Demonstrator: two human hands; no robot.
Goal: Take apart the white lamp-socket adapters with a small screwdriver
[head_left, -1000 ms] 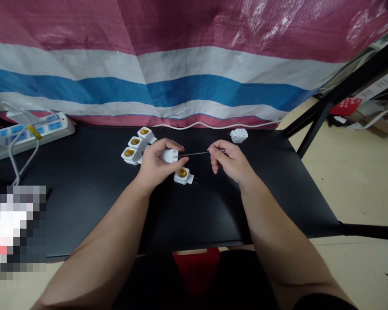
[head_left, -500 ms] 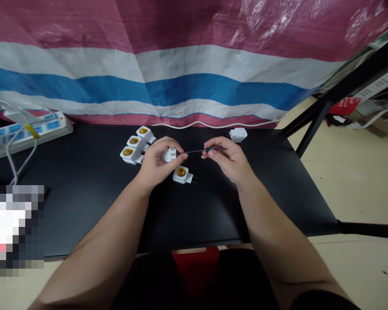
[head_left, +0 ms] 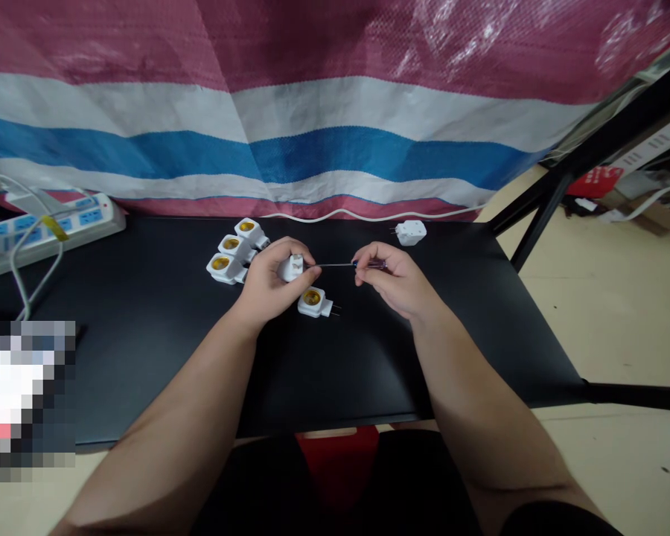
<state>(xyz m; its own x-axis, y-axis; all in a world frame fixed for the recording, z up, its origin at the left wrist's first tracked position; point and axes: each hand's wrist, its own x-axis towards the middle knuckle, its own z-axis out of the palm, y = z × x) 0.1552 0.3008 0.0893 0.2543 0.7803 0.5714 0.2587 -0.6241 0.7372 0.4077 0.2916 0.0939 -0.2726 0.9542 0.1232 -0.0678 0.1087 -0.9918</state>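
Note:
My left hand (head_left: pixel 276 283) is closed around a white plug-in lamp socket (head_left: pixel 295 265), whose pronged end faces up between thumb and fingers. In my right hand (head_left: pixel 394 279) is a screwdriver (head_left: pixel 335 264), pinched by its dark, see-through handle. Its thin shaft points left and its tip reaches the fingers of my left hand; where the tip ends is hidden. Just below my left hand lies another white lamp socket (head_left: pixel 311 299) with a brass-coloured inside and its prongs to the right. Three more lamp sockets (head_left: pixel 231 246) stand in a slanting row left of that hand.
A white plug piece (head_left: pixel 411 233) rests at the back right of the black table (head_left: pixel 335 372). On the left are a power strip (head_left: pixel 89 216) with cables and a blurred-out device (head_left: pixel 22 394). A white cord (head_left: pixel 335 216) runs along the striped sheet (head_left: pixel 313 156) behind.
My right hand has shifted slightly, and more of the screwdriver's handle shows between its fingers. The left hand keeps its hold on the lamp socket in nearly the same place.

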